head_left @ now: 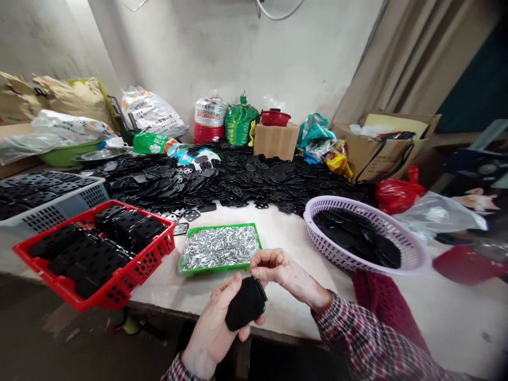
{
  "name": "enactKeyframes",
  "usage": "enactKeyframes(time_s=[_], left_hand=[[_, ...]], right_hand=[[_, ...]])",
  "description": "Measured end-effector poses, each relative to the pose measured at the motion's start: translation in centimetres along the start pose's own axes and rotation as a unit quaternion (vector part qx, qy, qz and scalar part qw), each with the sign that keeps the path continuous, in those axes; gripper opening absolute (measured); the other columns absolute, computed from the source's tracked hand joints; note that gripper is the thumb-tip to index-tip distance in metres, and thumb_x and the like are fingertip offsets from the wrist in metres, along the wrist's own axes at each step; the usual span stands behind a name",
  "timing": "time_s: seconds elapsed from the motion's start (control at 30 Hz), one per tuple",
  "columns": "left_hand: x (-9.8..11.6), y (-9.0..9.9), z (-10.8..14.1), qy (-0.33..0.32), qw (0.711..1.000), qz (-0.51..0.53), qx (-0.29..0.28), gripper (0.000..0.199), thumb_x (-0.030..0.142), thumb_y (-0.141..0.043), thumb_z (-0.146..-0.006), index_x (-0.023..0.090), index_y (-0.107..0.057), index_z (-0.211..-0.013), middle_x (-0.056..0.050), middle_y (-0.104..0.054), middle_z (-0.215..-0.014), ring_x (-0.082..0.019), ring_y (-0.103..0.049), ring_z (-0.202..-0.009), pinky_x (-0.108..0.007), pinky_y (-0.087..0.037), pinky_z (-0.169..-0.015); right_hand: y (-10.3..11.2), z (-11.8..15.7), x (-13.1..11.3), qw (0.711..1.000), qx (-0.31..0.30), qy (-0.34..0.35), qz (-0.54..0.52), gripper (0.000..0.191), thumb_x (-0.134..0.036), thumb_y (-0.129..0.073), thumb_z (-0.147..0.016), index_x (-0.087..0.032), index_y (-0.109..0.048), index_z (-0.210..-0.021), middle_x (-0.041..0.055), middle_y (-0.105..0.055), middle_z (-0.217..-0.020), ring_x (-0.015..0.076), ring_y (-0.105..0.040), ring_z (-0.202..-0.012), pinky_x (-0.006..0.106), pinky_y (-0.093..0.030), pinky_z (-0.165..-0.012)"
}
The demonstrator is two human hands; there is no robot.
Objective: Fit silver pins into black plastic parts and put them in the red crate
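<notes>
My left hand [216, 323] is closed around a flat black plate [243, 307] with rounded corners and a ridged edge on its right side. The fingers of my right hand [275, 270] pinch at the plate's upper corner; whatever lies between the fingertips is too small to make out. Just beyond both hands sits a shallow green tray [222, 271] filled with small silvery metal pins [220, 246].
At the left stand a red basket [137, 283] of stacked black plates and a grey-white crate [47, 214]. To the right is a lilac basket [413, 264] with more plates. A heap of black plates [246, 180] spreads behind, before sacks and a cardboard box [275, 140].
</notes>
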State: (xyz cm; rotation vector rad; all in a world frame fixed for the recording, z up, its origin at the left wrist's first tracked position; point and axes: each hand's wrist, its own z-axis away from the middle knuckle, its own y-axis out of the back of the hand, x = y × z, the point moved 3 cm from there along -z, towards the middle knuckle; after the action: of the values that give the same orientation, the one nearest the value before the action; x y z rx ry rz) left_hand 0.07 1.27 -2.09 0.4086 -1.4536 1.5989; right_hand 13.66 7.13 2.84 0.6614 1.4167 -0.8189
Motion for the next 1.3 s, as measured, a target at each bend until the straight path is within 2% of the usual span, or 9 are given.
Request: enactKeyframes(time_s=[0.27,0.37,0.57,0.83,0.97,1.07,1.13,1.2,1.3], left_hand=[[-0.1,0.3,0.5,0.002,0.999,0.032,0.037,0.028,0.023,-0.07,-0.08,0.019,-0.061,-0.106,-0.008,-0.07,-0.095,-0.021,-0.069,-0.071,-0.025,-0.05,-0.046],[0.3,0.2,0.6,-0.026,0.998,0.012,0.06,0.017,0.028,-0.07,-0.08,0.019,-0.064,-0.094,-0.004,-0.069,-0.086,-0.017,-0.064,-0.067,-0.024,-0.05,-0.045],[0.2,0.0,0.8,-0.034,0.997,-0.005,0.073,0.02,0.036,-0.072,-0.078,0.018,-0.064,-0.084,-0.001,-0.066,-0.07,-0.013,-0.06,-0.052,-0.02,-0.042,-0.036],[0.7,-0.2,0.9,-0.067,0.994,0.002,0.091,0.017,0.033,-0.069,-0.081,0.017,-0.064,-0.086,-0.002,-0.067,-0.078,-0.015,-0.061,-0.063,-0.023,-0.046,-0.042],[0.3,-0.3,0.9,-0.07,0.992,-0.011,0.107,0.015,0.032,-0.069,-0.082,0.018,-0.065,-0.085,-0.002,-0.068,-0.078,-0.015,-0.061,-0.062,-0.023,-0.045,-0.042],[0.5,0.2,0.7,-0.112,0.983,0.021,0.147,0.014,0.031,-0.071,-0.08,0.018,-0.066,-0.084,-0.001,-0.069,-0.079,-0.014,-0.063,-0.064,-0.022,-0.047,-0.044],[0.9,0.8,0.5,-0.128,0.973,0.071,0.178,0.012,0.028,-0.07,-0.081,0.019,-0.069,-0.09,-0.003,-0.072,-0.091,-0.016,-0.068,-0.075,-0.023,-0.053,-0.056],[1.2,1.2,0.4,-0.116,0.967,0.118,0.192,0.02,0.025,-0.067,-0.083,0.02,-0.071,-0.101,-0.006,-0.073,-0.106,-0.019,-0.069,-0.093,-0.026,-0.056,-0.073],[1.3,1.3,0.3,-0.099,0.969,0.14,0.178,0.035,0.023,-0.068,-0.082,0.02,-0.067,-0.117,-0.009,-0.071,-0.117,-0.022,-0.065,-0.108,-0.031,-0.054,-0.089]], right_hand=[[0.3,0.7,0.2,0.999,0.006,-0.008,-0.041,0.022,-0.034,-0.073,-0.077,-0.014,-0.065,-0.081,-0.0024,-0.06,-0.066,0.0098,-0.053,-0.056,0.023,-0.045,-0.059],[0.3,1.0,0.0,1.0,0.013,0.016,0.004,0.022,-0.034,-0.073,-0.079,-0.014,-0.067,-0.085,-0.0017,-0.061,-0.067,0.0111,-0.055,-0.06,0.024,-0.046,-0.062],[0.3,1.7,-0.1,0.995,0.027,0.058,0.08,0.017,-0.031,-0.07,-0.082,-0.014,-0.07,-0.078,-0.0019,-0.058,-0.062,0.0117,-0.053,-0.062,0.023,-0.042,-0.062],[0.1,2.0,0.4,0.996,0.051,0.061,0.037,0.024,-0.036,-0.07,-0.083,-0.015,-0.073,-0.094,-0.0001,-0.062,-0.068,0.0129,-0.056,-0.065,0.025,-0.047,-0.065],[-0.3,2.0,0.6,0.996,0.041,0.071,0.041,0.022,-0.036,-0.071,-0.082,-0.016,-0.074,-0.088,0.0,-0.063,-0.07,0.0133,-0.057,-0.066,0.025,-0.049,-0.065],[0.4,2.3,0.6,0.995,0.057,0.076,0.037,0.031,-0.038,-0.072,-0.08,-0.019,-0.072,-0.104,0.0025,-0.07,-0.084,0.0155,-0.062,-0.071,0.029,-0.053,-0.07],[1.7,2.8,0.6,0.986,0.127,0.081,0.076,0.036,-0.04,-0.067,-0.083,-0.021,-0.068,-0.114,0.0037,-0.071,-0.091,0.0164,-0.063,-0.072,0.031,-0.053,-0.07],[3.0,3.3,0.8,0.96,0.193,0.069,0.191,0.026,-0.037,-0.06,-0.088,-0.019,-0.071,-0.103,0.0037,-0.071,-0.084,0.0173,-0.063,-0.07,0.03,-0.051,-0.067],[3.3,3.7,2.0,0.886,0.188,0.02,0.423,0.016,-0.025,-0.058,-0.088,-0.019,-0.072,-0.082,0.0039,-0.069,-0.078,0.0193,-0.064,-0.073,0.029,-0.047,-0.067]])
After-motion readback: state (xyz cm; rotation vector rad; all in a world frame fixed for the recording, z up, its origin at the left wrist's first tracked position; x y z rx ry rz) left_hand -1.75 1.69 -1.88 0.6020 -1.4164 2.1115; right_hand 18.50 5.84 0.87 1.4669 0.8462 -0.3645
